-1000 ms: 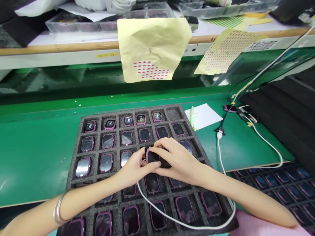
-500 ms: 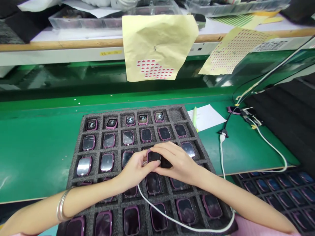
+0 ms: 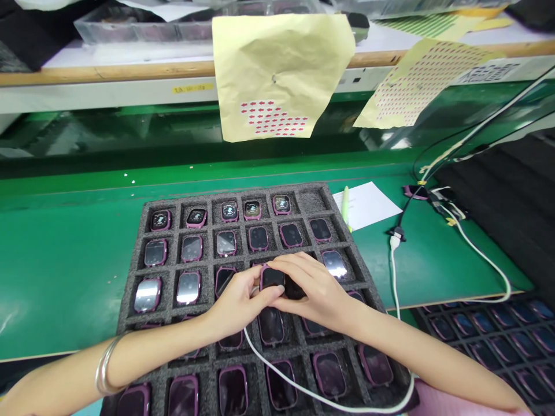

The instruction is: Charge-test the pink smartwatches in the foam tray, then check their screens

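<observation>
Upper limbs of the worker, head view. The left forearm (image 3: pixel 165 345) enters at eight o'clock and is directed toward two; the right forearm (image 3: pixel 427 341) enters at four and is directed toward ten. The left grip (image 3: pixel 238 297) is closed in a pinch, its thumb (image 3: pixel 265 297) extended toward two o'clock. The right grip (image 3: pixel 318 289) is arched, fingers (image 3: pixel 289 267) bent toward ten o'clock, tips close to those of the left.

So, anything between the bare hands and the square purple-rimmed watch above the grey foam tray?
Nothing visible: left hand and right hand both touch the watch. The thin white cable loops over the tray toward the left hand; its end there is hidden.
</observation>
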`<action>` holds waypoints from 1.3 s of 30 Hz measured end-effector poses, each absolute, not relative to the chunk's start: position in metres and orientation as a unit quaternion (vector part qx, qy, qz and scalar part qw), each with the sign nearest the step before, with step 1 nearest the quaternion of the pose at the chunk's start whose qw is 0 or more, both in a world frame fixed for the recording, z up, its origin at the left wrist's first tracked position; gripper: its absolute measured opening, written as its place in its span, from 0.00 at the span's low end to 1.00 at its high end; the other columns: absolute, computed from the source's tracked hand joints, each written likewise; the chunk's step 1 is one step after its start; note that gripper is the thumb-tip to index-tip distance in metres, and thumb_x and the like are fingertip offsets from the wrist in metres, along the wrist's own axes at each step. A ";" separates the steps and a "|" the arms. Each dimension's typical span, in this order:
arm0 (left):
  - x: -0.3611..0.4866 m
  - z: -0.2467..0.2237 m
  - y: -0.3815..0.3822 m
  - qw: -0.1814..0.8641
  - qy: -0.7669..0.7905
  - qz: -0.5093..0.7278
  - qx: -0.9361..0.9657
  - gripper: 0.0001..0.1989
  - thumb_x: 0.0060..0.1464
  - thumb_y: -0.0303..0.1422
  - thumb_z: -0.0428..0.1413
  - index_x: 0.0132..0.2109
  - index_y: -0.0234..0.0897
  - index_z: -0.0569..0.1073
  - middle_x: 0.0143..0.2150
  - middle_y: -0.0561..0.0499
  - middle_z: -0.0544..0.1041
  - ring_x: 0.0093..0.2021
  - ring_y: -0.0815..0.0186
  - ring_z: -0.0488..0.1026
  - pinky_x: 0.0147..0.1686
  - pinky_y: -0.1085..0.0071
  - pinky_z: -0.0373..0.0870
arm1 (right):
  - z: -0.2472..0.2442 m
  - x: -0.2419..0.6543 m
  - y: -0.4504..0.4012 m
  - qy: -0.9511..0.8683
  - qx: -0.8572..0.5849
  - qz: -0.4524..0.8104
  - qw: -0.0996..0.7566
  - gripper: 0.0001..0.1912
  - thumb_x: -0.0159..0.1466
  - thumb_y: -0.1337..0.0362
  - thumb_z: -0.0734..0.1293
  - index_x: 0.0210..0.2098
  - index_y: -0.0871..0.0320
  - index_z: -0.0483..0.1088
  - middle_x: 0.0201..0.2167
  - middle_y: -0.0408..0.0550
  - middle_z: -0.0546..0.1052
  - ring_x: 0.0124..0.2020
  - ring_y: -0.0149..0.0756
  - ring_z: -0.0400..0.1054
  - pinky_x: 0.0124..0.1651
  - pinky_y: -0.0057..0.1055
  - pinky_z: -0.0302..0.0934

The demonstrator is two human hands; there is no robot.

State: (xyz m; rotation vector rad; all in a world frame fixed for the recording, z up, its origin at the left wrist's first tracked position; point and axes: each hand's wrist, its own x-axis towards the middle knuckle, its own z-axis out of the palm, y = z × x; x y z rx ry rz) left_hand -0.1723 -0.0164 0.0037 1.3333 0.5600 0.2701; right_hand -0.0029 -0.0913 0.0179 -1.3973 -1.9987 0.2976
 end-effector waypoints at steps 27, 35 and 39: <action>-0.173 0.005 -0.016 0.716 0.262 0.124 0.636 0.13 0.59 0.38 0.53 0.47 0.33 0.70 0.38 0.48 0.74 0.43 0.59 0.68 0.47 0.64 0.65 | 0.019 -0.002 -0.088 -0.775 -0.523 0.109 0.337 0.20 0.63 0.57 0.70 0.50 0.60 0.66 0.41 0.55 0.78 0.41 0.44 0.73 0.44 0.41 0.65; -0.173 0.006 -0.018 0.695 0.273 0.112 0.656 0.12 0.60 0.37 0.52 0.46 0.34 0.70 0.32 0.51 0.71 0.44 0.57 0.68 0.49 0.62 0.63 | 0.020 -0.005 -0.091 -0.776 -0.534 0.094 0.323 0.18 0.64 0.57 0.68 0.48 0.64 0.68 0.41 0.59 0.75 0.42 0.46 0.70 0.43 0.42 0.65; -0.176 0.007 -0.021 0.694 0.277 0.105 0.656 0.15 0.60 0.41 0.52 0.48 0.36 0.69 0.34 0.51 0.71 0.38 0.61 0.67 0.41 0.67 0.65 | 0.031 0.002 -0.089 -0.784 -0.511 0.106 0.336 0.17 0.63 0.59 0.68 0.48 0.62 0.68 0.39 0.56 0.75 0.42 0.45 0.69 0.46 0.45 0.63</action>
